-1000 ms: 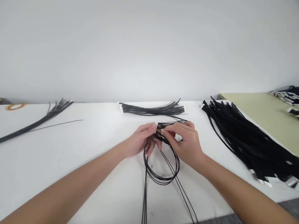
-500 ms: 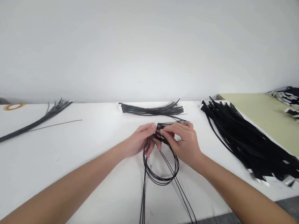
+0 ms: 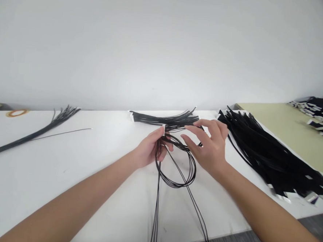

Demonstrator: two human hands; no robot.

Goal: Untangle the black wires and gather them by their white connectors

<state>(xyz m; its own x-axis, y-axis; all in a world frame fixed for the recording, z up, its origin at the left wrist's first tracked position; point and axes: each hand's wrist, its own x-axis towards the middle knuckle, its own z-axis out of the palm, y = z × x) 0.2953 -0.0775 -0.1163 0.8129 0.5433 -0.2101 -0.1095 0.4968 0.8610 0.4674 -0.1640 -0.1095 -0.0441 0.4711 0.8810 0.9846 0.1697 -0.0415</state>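
Observation:
My left hand (image 3: 153,146) pinches a white connector (image 3: 164,129) at the end of a black wire harness. Several thin black wires (image 3: 175,184) run from it and hang in a loop below the hand, and loose lengths trail down past the table's front edge. My right hand (image 3: 210,144) is held just right of the loop with thumb and fingers apart. Some wires pass close behind its fingers, and nothing shows in its grasp. Behind both hands lies a short bundle of black wires (image 3: 161,119) with white connectors at its ends.
A large pile of black wire harnesses (image 3: 269,153) covers the right side of the white table (image 3: 103,212). A long black wire bundle (image 3: 37,131) and an orange tape ring (image 3: 16,113) lie at left. More harnesses (image 3: 315,108) sit on a yellowish table (image 3: 281,124) at far right.
My right hand has let go of the wires by the connector, moved right and spread its fingers. My left hand has shifted slightly up and left, with the connector still held.

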